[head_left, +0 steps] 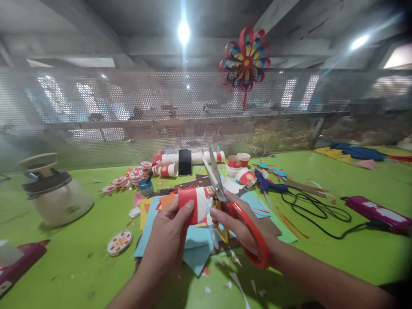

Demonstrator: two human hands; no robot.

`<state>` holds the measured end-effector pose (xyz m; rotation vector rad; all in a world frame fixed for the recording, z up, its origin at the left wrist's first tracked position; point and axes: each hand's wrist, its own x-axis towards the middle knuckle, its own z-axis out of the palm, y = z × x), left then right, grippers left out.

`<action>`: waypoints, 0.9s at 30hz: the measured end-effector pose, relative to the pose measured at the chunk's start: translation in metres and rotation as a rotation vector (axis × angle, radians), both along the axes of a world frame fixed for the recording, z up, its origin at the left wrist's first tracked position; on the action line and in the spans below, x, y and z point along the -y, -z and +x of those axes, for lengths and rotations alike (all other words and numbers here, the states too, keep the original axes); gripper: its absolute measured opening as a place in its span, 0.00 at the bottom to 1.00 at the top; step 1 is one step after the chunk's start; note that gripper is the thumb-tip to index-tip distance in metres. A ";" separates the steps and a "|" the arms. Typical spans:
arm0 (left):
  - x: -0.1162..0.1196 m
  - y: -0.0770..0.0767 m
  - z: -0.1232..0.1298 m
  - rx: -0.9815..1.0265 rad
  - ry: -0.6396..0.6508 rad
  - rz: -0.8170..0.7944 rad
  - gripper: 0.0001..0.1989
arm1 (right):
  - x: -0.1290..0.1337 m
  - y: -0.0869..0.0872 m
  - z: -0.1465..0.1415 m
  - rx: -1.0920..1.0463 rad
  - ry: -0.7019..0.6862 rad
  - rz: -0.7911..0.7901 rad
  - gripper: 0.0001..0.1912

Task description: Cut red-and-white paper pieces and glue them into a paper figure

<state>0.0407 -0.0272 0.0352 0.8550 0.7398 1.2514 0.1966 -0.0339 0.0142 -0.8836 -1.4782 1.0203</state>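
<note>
My left hand (172, 229) pinches a red and white piece of paper cup (188, 201) between thumb and fingers. In my right hand (236, 223) is a pair of scissors (216, 180) with orange-red and yellow handles, blades parted and pointing up and away from me. The blades are just right of the cup piece and look apart from it. Some right-hand fingers are hidden behind the handles. Beneath both hands lie light blue paper sheets (196, 238) and small white paper scraps (238, 283). A round red and white patterned disc (120, 243) rests left of my left hand.
Paper cups (234, 162), a black phone (185, 162) and a blue-lidded jar (146, 187) stand behind the paper. On the right lie a blue glue gun (270, 183) with its cord and a purple power strip (378, 212). A large jar (58, 195) stands left; a paper flower (246, 62) hangs above.
</note>
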 end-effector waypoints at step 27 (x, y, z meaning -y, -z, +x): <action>-0.015 0.014 -0.011 -0.059 -0.122 0.062 0.11 | 0.012 0.037 0.001 0.232 -0.134 -0.166 0.39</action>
